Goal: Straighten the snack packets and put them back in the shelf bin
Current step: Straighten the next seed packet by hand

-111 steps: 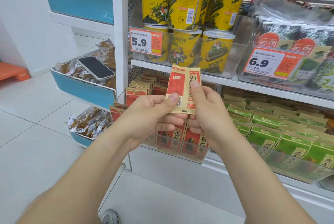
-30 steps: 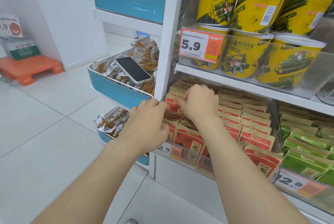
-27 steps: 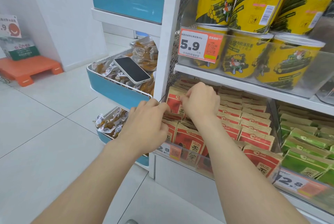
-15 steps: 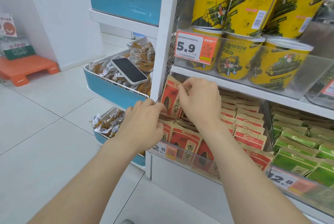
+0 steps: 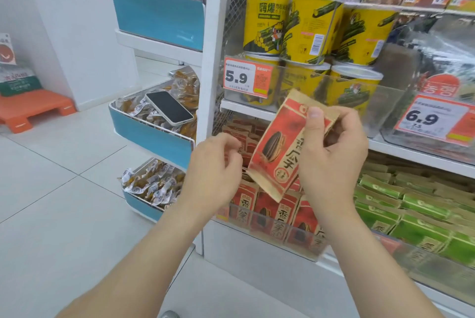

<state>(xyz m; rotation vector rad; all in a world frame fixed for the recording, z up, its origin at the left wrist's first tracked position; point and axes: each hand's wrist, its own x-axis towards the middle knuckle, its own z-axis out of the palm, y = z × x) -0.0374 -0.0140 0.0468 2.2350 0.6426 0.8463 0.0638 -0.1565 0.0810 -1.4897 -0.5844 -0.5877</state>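
White tiled shop floor off to the left, stocked shelves dead ahead. Up in front of them: one red packet [image 5: 279, 153], tilted, lifted clear of the bin [image 5: 277, 236] below, pinched in the right hand [image 5: 334, 158], thumb across the upper front, fingers curled behind. On the left hand [image 5: 213, 166], loosely curled fingers with nothing in them, just beside the packet's lower left edge; touching or not, cannot tell.

Looks like the straightening step, putting back not yet begun. To do it well: take the free edge with the left, pull flat, square the corners, turn upright with the print facing out like the row of red packets [image 5: 246, 202] below. Then slide down behind that front row, not on top of it.

Tight quarters, mind: shelf edge [image 5: 411, 157] just above the bin, white post [image 5: 213, 60] hard on the left, green packets [image 5: 411, 204] close on the right. Best way in from the front and slightly above, with open air on the near side. Phone [image 5: 168, 107] over in the side basket [image 5: 151, 137], well apart, no bother.
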